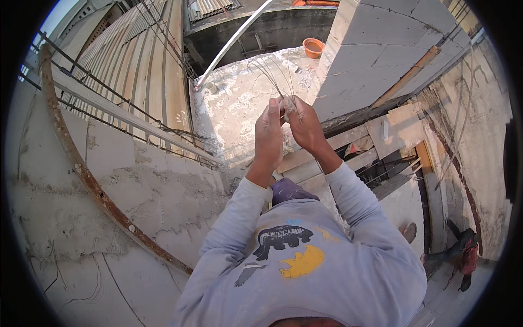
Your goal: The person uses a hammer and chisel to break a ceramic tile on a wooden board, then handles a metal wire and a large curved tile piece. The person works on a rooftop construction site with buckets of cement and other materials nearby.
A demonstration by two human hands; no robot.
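Observation:
Both hands are raised together in front of my chest. My left hand (268,133) is closed, its thumb and fingers pinched against the right one's fingertips. A small bundle of thin tie wires (271,74) fans upward from between them, the loose ends spread in the air. My right hand (305,126) grips the lower end of the wires with bent fingers. Dust or mortar whitens the fingertips. The point where the wires meet the fingers is partly hidden.
A rusty pole (90,182) leans along the wall at left, near bare rebar (122,101). A grey block wall (387,54) rises at right, with an orange basin (312,48) beside it. Boards (396,131) border a gap at right. Corrugated roofing (133,60) lies beyond.

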